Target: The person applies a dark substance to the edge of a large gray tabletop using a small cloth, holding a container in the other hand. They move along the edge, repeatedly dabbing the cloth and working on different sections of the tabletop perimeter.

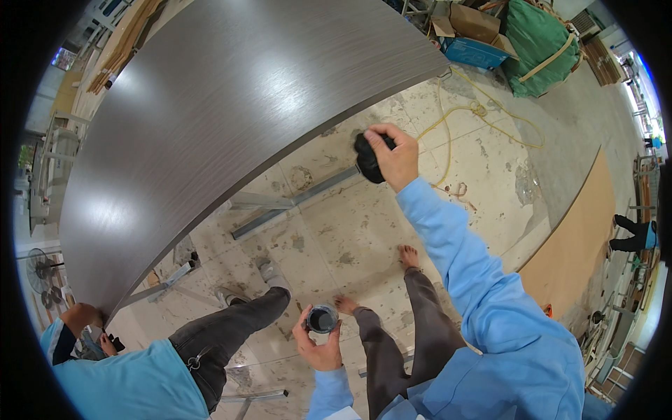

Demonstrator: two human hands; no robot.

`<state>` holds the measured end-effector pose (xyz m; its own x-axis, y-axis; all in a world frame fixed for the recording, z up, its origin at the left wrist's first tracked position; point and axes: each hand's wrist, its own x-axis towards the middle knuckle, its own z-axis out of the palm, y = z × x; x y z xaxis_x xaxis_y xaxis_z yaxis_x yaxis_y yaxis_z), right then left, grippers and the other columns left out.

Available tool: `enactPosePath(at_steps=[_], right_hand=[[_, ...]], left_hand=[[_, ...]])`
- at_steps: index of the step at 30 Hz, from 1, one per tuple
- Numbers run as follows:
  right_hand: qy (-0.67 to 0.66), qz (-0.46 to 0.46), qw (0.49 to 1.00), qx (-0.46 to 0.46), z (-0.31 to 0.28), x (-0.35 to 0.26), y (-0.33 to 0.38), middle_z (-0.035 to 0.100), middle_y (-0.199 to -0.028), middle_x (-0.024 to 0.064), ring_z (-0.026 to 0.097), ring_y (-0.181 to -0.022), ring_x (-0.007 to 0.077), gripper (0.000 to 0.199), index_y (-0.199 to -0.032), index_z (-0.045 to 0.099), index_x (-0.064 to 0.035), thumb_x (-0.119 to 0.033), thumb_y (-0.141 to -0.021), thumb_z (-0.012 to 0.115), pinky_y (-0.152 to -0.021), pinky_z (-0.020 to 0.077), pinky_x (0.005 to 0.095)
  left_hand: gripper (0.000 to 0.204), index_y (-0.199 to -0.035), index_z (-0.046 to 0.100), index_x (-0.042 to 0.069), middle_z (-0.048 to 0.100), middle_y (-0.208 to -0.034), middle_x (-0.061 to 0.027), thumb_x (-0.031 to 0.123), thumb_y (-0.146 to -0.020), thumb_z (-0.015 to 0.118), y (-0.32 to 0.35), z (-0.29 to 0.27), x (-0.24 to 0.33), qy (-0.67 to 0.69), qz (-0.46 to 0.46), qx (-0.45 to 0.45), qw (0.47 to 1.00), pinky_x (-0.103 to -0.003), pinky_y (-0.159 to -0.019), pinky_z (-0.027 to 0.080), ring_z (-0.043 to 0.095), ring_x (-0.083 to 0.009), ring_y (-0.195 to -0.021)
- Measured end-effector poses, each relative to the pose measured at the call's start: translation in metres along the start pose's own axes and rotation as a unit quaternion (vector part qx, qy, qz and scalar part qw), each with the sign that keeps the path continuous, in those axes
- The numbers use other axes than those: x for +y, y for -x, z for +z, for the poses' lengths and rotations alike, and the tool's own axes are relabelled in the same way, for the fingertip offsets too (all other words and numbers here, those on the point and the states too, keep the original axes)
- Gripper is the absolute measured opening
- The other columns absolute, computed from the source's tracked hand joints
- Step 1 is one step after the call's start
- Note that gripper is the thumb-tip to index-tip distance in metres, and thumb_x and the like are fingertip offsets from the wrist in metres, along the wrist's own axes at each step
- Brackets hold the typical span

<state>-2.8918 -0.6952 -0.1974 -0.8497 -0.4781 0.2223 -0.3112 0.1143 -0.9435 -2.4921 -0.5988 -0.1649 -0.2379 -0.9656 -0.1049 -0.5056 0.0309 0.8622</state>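
At the panel (210, 119) edge, the right hand (395, 159) grips a dark rag (367, 159), apparently mid-wipe; the left hand (318, 344) cups a small open tin (323, 319), so reloading the rag likely comes next.

panel (210, 119) left, up | cloth (367, 159) at its edge | tin (323, 319) below

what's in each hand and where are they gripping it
Left hand holds a small round can by its side, fingers wrapped around. Right hand grips a black cloth wad against the panel's edge.
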Motion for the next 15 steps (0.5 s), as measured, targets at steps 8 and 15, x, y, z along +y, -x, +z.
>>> enactPosePath(at_steps=[8,15], right_hand=[[-0.036,-0.001,0.993,0.114,0.017,-0.011,0.008,0.077,-0.091,0.0042,0.068,-0.086,0.0104,0.018,-0.103,0.077,0.0004,-0.017,-0.098,0.079,-0.083,0.0552,0.0282],[-0.008,-0.008,1.0,-0.012,0.028,-0.03,0.021,0.078,-0.089,0.0078,0.07,-0.083,0.0148,0.018,-0.102,0.078,-0.0011,-0.017,-0.096,0.079,-0.08,0.0558,0.0301]], left_hand=[[0.07,-0.134,0.064,0.002,0.067,-0.135,-0.0149,0.01,-0.072,0.096,0.008,0.005,0.001,0.007,0.01,-0.011,1.0,-0.04,-0.105,0.051,0.064,-0.0311,-0.122],[0.071,-0.134,0.064,0.003,0.068,-0.135,-0.0144,0.011,-0.072,0.097,0.013,0.003,0.001,0.003,0.01,-0.006,1.0,-0.041,-0.103,0.053,0.064,-0.0323,-0.122]])
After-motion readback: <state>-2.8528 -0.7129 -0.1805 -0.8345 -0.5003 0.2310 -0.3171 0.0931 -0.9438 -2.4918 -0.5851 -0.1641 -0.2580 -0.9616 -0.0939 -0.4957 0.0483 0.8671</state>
